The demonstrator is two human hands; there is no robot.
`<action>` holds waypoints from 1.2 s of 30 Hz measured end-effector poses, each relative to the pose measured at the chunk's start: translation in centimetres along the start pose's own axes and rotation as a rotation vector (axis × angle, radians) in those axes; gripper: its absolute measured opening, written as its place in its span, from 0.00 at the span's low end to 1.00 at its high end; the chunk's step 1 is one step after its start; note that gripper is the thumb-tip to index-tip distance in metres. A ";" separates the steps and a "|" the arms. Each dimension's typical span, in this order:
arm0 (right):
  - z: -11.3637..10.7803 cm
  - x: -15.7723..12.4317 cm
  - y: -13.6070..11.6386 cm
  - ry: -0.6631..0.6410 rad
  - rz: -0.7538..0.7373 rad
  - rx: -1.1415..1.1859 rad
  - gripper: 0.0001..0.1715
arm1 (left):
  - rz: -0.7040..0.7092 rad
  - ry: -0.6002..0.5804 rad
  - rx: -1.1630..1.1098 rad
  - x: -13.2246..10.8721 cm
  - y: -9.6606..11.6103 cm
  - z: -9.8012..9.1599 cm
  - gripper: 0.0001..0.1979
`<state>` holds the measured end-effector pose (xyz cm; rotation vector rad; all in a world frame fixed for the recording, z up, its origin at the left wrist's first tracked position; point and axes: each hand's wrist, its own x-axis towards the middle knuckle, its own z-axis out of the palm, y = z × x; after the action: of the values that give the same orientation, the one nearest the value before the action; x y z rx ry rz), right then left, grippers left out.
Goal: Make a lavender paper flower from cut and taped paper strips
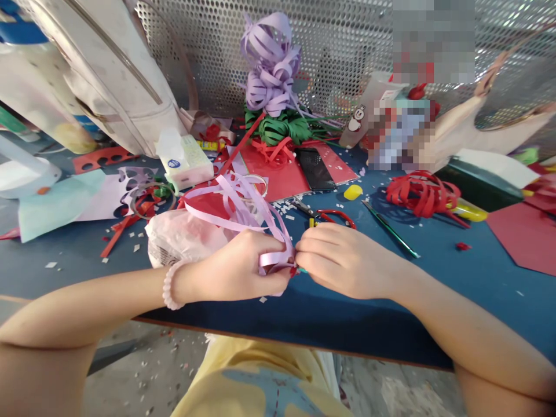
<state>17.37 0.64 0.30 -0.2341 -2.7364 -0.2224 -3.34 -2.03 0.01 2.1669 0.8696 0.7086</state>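
Note:
My left hand [243, 263], with a pink bead bracelet at the wrist, is closed around a bundle of light purple paper strips [237, 200] near the table's front edge. The strips loop up and to the left from the fingers. My right hand [343, 258] meets it fingertip to fingertip, its fingers pinched together; what they hold is hidden, with a bit of teal and red showing between the hands. Behind my left wrist lies a crumpled white plastic bag [182, 234]. Red-handled scissors [336, 215] lie just beyond my right hand.
On the blue table [469, 289] are a phone [315, 169], a green pen [391, 229], red strips [419, 194], a tissue pack [185, 162] and paper scraps. A purple and green paper-strip piece [273, 75] stands at the back by a white bag [108, 69].

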 end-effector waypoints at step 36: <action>-0.1 0.0 -0.3 -0.073 -0.030 -0.031 0.16 | -0.064 -0.032 0.023 0.0 0.3 0.2 0.12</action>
<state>17.35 0.33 0.35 -0.2134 -2.8116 -0.2696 -3.09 -2.28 0.07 2.1550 0.9296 0.6333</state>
